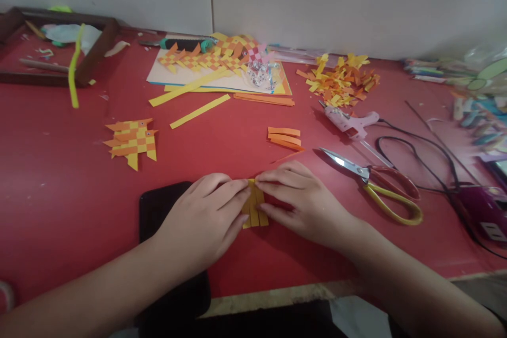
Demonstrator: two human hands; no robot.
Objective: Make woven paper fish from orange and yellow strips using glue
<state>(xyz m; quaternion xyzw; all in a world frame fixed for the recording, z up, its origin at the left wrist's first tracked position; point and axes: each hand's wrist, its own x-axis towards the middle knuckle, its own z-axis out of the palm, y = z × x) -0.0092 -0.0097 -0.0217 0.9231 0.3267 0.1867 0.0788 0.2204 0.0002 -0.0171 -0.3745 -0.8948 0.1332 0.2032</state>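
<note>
Several short yellow paper strips (253,210) lie side by side on the red table (59,195) near its front edge. My left hand (206,219) rests on their left side, fingers pressed together on the strips. My right hand (301,203) comes in from the right, its fingertips pinching the top of the same strips. The two hands meet over the paper and hide most of it. A black flat object (158,206) lies under my left hand and wrist.
Scissors (376,182) with yellow and red handles lie right of my hands, a pink glue gun (352,122) and black cable behind them. Orange strips (284,137), woven paper fish (132,142), yellow strips (200,111), paper scraps (340,80), a wooden frame (59,47) far left.
</note>
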